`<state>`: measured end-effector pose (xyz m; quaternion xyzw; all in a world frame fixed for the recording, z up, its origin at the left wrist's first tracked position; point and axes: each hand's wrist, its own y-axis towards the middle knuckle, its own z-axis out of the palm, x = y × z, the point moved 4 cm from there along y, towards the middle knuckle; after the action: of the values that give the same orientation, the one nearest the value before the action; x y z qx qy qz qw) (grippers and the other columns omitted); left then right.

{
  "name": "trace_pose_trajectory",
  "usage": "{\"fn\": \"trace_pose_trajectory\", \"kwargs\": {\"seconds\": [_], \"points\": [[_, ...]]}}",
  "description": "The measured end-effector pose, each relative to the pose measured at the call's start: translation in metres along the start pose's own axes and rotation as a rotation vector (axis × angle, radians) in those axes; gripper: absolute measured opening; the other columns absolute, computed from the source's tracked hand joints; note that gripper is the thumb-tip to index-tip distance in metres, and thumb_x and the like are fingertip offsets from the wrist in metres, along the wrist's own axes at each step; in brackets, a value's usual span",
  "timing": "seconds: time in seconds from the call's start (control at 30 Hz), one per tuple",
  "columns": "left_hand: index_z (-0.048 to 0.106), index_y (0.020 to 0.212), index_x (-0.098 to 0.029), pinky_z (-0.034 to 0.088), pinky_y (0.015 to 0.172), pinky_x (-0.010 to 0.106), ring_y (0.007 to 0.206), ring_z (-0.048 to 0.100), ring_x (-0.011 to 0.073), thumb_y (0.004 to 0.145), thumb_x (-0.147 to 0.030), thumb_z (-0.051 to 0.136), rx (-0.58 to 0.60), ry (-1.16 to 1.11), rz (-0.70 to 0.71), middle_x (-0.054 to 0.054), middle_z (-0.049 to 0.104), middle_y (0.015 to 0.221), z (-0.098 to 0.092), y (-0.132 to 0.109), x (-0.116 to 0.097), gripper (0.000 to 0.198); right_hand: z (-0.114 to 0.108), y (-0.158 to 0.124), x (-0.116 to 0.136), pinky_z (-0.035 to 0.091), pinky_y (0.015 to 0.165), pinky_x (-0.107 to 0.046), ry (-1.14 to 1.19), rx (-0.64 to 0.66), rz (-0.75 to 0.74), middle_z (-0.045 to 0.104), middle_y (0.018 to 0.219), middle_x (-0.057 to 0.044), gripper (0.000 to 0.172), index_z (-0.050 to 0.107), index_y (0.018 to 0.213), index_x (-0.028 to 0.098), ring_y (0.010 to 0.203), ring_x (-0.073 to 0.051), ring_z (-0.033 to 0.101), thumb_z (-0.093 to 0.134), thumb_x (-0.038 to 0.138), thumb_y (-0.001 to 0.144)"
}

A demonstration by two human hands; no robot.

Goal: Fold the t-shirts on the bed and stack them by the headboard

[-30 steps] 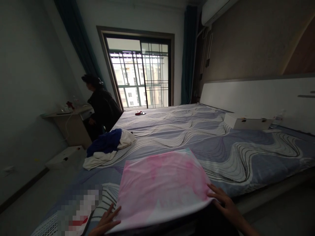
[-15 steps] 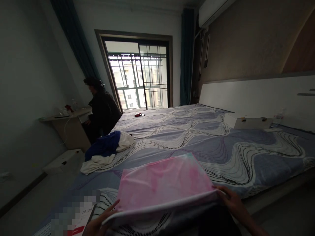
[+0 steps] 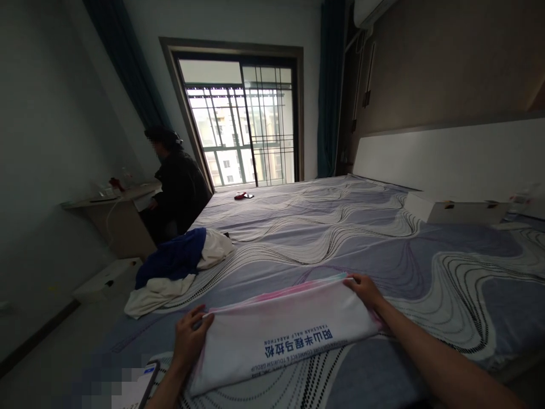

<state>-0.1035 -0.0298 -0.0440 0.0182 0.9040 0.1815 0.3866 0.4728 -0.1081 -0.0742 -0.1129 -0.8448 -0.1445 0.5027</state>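
Note:
A pink-and-white T-shirt [image 3: 289, 329] lies folded into a long strip on the bed in front of me. Blue printing, including "YANGSHAN HALF MARATHON", faces up and reads upside down from here. My left hand [image 3: 192, 334] pinches its far left corner between thumb and fingers. At the far right corner, my right hand [image 3: 365, 291] is closed on the fabric's edge. Pink layers and a pale teal tip peek out along the far fold. Beside my left forearm is a phone [image 3: 149, 378], partly blurred out.
The patterned bedsheet [image 3: 272, 255] spreads around the shirt. Blue and white clothes [image 3: 179, 258] are heaped at the bed's left edge. A white box [image 3: 460, 209] and a bottle [image 3: 522, 200] stand near the headboard. A person [image 3: 179, 182] sits by the desk [image 3: 114, 201]; small items [image 3: 243, 196] lie at the bed's far end.
The near part of the T-shirt has been folded away from me over the pink side, bringing the printed white side up. Both hands moved forward with its edge, and the view shifted slightly.

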Motion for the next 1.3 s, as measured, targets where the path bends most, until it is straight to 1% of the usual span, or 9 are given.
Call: {"fn": "trace_pose_trajectory", "kwargs": {"seconds": [0.13, 0.27, 0.8, 0.97, 1.07, 1.13, 1.17, 1.23, 1.3], "points": [[0.073, 0.069, -0.020, 0.029, 0.116, 0.049, 0.131, 0.045, 0.0324, 0.072, -0.056, 0.054, 0.057, 0.036, -0.007, 0.013, 0.062, 0.134, 0.012, 0.017, 0.008, 0.041, 0.008, 0.029, -0.009, 0.045, 0.061, -0.028, -0.002, -0.045, 0.015, 0.072, 0.071, -0.004, 0.045, 0.076, 0.085, 0.015, 0.067, -0.021, 0.063, 0.067, 0.056, 0.069], [0.071, 0.070, -0.020, 0.028, 0.117, 0.047, 0.132, 0.046, 0.0302, 0.075, -0.052, 0.053, 0.087, 0.060, -0.008, 0.012, 0.062, 0.134, 0.020, 0.025, 0.013, 0.037, 0.012, 0.046, -0.015, 0.044, 0.059, -0.027, -0.002, -0.026, 0.037, 0.072, 0.071, -0.004, 0.043, 0.077, 0.085, 0.015, 0.067, -0.020, 0.063, 0.069, 0.054, 0.070], [0.073, 0.079, -0.021, 0.034, 0.113, 0.045, 0.127, 0.050, 0.0300, 0.074, -0.054, 0.055, 0.057, 0.196, -0.023, 0.009, 0.065, 0.129, 0.027, 0.027, 0.013, 0.038, 0.015, 0.055, -0.022, 0.045, 0.062, -0.028, -0.027, 0.011, 0.067, 0.073, 0.075, -0.005, 0.039, 0.074, 0.088, 0.015, 0.070, -0.020, 0.064, 0.070, 0.050, 0.071], [0.071, 0.105, -0.019, 0.043, 0.106, 0.043, 0.118, 0.058, 0.0287, 0.073, -0.049, 0.060, 0.056, 0.030, -0.122, 0.011, 0.068, 0.123, 0.014, 0.029, 0.006, 0.046, 0.000, 0.054, -0.004, 0.052, 0.075, -0.029, 0.003, -0.011, 0.087, 0.076, 0.095, -0.011, 0.038, 0.071, 0.101, 0.013, 0.088, -0.023, 0.069, 0.064, 0.040, 0.076], [0.063, 0.123, -0.015, 0.044, 0.105, 0.048, 0.119, 0.059, 0.0306, 0.079, -0.045, 0.054, -0.046, 0.012, -0.120, 0.014, 0.067, 0.125, 0.007, 0.026, -0.022, 0.054, -0.006, 0.044, 0.021, 0.051, 0.088, -0.034, -0.036, -0.082, 0.093, 0.073, 0.111, -0.014, 0.042, 0.067, 0.115, 0.012, 0.104, -0.025, 0.067, 0.056, 0.036, 0.081], [0.062, 0.124, -0.016, 0.039, 0.111, 0.048, 0.127, 0.054, 0.0294, 0.085, -0.040, 0.047, -0.067, 0.070, 0.083, 0.013, 0.063, 0.132, 0.016, 0.016, -0.059, 0.048, 0.008, 0.029, 0.048, 0.044, 0.103, -0.040, -0.091, -0.148, 0.087, 0.066, 0.127, -0.016, 0.047, 0.064, 0.123, 0.012, 0.121, -0.028, 0.058, 0.055, 0.034, 0.083], [0.063, 0.123, -0.018, 0.037, 0.113, 0.047, 0.131, 0.051, 0.0274, 0.088, -0.037, 0.043, -0.026, 0.092, 0.215, 0.011, 0.061, 0.135, 0.028, 0.009, -0.080, 0.044, 0.025, 0.018, 0.065, 0.036, 0.110, -0.043, -0.131, -0.168, 0.064, 0.060, 0.135, -0.016, 0.050, 0.062, 0.127, 0.012, 0.130, -0.030, 0.050, 0.055, 0.034, 0.083], [0.062, 0.127, -0.019, 0.036, 0.116, 0.043, 0.137, 0.046, 0.0229, 0.094, -0.032, 0.035, 0.133, 0.120, 0.421, 0.008, 0.060, 0.139, 0.059, -0.012, -0.116, 0.045, 0.074, -0.010, 0.106, 0.020, 0.119, -0.046, -0.301, -0.130, -0.090, 0.048, 0.149, -0.015, 0.055, 0.054, 0.138, 0.011, 0.143, -0.030, 0.033, 0.051, 0.034, 0.088], [0.057, 0.135, -0.017, 0.034, 0.117, 0.043, 0.143, 0.039, 0.0229, 0.095, -0.028, 0.031, 0.301, 0.220, 0.476, 0.008, 0.055, 0.145, 0.092, -0.033, -0.136, 0.048, 0.138, -0.045, 0.141, 0.013, 0.120, -0.049, -0.454, 0.047, -0.286, 0.038, 0.156, -0.012, 0.060, 0.043, 0.148, 0.015, 0.149, -0.029, 0.021, 0.044, 0.040, 0.094]]}}
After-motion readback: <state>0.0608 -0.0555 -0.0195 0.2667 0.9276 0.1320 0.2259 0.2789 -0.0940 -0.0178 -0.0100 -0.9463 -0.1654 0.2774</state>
